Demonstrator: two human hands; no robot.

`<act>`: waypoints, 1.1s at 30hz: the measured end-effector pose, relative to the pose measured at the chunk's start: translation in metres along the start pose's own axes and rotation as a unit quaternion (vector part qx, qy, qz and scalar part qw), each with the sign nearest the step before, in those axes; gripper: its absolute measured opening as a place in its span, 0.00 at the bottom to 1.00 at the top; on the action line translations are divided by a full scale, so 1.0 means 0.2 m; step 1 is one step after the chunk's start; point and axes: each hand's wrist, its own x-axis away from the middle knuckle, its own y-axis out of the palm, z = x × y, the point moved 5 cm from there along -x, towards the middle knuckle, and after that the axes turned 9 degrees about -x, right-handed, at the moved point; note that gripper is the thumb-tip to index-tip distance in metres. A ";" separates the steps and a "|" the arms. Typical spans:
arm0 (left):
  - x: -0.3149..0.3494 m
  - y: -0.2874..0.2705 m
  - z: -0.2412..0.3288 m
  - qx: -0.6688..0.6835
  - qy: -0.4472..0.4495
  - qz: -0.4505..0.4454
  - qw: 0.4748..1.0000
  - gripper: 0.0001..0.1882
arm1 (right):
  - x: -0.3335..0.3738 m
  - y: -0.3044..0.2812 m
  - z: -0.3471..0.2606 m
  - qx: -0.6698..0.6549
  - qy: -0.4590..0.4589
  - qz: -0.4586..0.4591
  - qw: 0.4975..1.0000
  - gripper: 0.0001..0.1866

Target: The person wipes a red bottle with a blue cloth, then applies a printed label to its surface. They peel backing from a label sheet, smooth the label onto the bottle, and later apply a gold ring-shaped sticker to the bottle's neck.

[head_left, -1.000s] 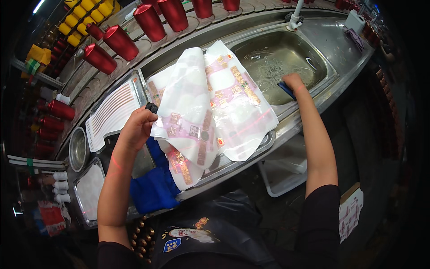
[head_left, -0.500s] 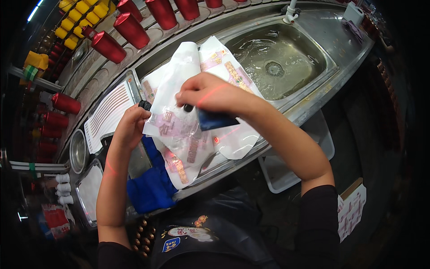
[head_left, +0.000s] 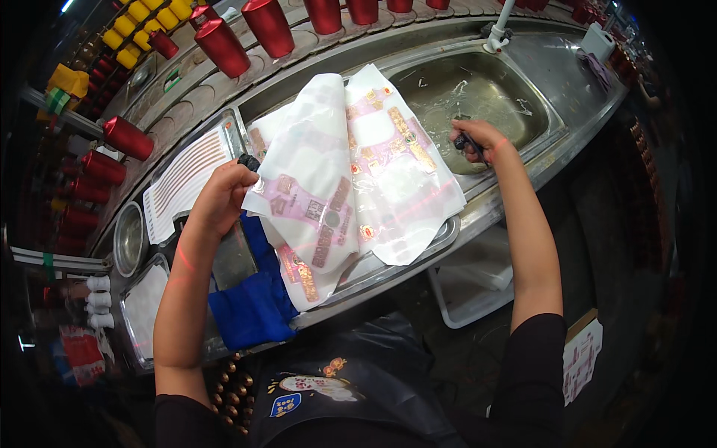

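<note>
My left hand (head_left: 222,196) grips the left edge of a stack of white printed film sheets (head_left: 351,172) with pink and gold patterns, lifted above a metal tray (head_left: 418,250). A small black clip (head_left: 249,161) shows by its fingers. My right hand (head_left: 475,140) is closed on a small dark blue cloth (head_left: 467,142) at the near rim of the steel sink (head_left: 478,89), which holds shallow water. A blue cloth (head_left: 254,302) hangs over the counter's front edge below my left forearm.
Red thread cones (head_left: 224,45) line the back ledge, more red cones (head_left: 97,168) at the left, yellow cones (head_left: 142,33) at top left. A striped white sheet (head_left: 183,179), a round steel bowl (head_left: 128,239), a faucet (head_left: 499,26) and a white bin (head_left: 478,287) under the counter.
My right hand went from the sink to the sheets with the cloth, then moved back to the sink's near rim. My left hand kept hold of the sheets.
</note>
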 end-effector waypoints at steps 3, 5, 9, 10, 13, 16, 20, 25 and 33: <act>0.00 0.01 0.00 -0.007 -0.002 0.009 1.000 0.04 | 0.28 0.31 -0.22 -0.065 -0.045 -0.126 0.989 0.18; 0.00 0.03 0.01 -0.016 -0.006 0.021 1.000 0.04 | 0.49 0.56 -0.33 -0.021 -0.098 -0.176 0.979 0.19; -0.03 0.08 0.02 -0.017 -0.003 0.005 1.000 0.05 | 0.75 1.04 -0.39 0.070 -0.168 -0.324 0.929 0.18; -0.03 0.07 0.02 -0.011 -0.012 0.026 1.000 0.05 | 0.77 1.10 -0.39 0.082 -0.191 -0.360 0.910 0.18; -0.02 0.08 0.03 0.004 0.004 -0.001 1.000 0.04 | 0.64 0.99 -0.38 0.058 -0.194 -0.283 0.938 0.16; -0.01 0.04 0.02 0.011 0.000 0.040 0.999 0.05 | 0.35 0.56 -0.38 0.074 -0.217 -0.097 0.969 0.16; 0.00 0.02 0.05 0.009 0.004 0.022 1.000 0.05 | 0.01 -0.04 -0.25 0.187 -0.264 0.324 0.889 0.16; 0.01 0.00 0.06 0.008 0.019 -0.014 1.000 0.03 | -0.16 -0.08 -0.02 0.093 -0.101 0.167 0.976 0.19; -0.02 0.10 0.09 -0.042 0.032 -0.036 0.998 0.03 | 0.42 0.82 -0.52 -0.036 -0.182 -0.286 0.940 0.18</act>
